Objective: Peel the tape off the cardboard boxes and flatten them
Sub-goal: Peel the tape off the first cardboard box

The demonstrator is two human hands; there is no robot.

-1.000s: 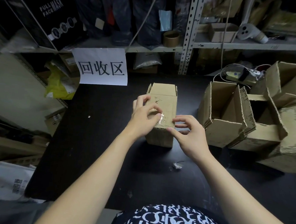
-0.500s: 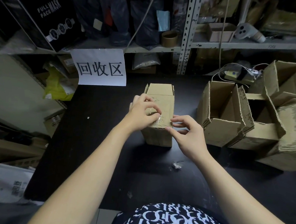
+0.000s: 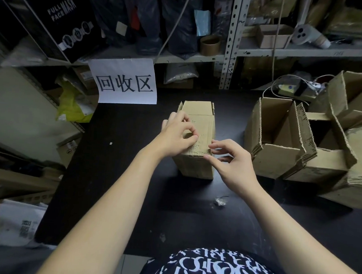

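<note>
A small closed cardboard box (image 3: 197,167) stands upright in the middle of the black table (image 3: 121,175). My left hand (image 3: 176,134) lies on the box's top, thumb and index finger pinched together over a strip of clear tape (image 3: 197,143) that is hard to make out. My right hand (image 3: 233,164) is at the box's near right top corner. Its thumb is against the near edge and its curled index finger lies over the top of that corner.
Several open, torn cardboard boxes (image 3: 278,142) crowd the table's right side. A small crumpled wad of tape (image 3: 219,201) lies near my right forearm. A white paper sign (image 3: 126,81) hangs from the shelf behind. Cables and a power strip (image 3: 293,88) sit at the back right.
My left thumb and index finger have closed tighter on top of the box. My right hand stays at the near right corner. The box has barely moved.
</note>
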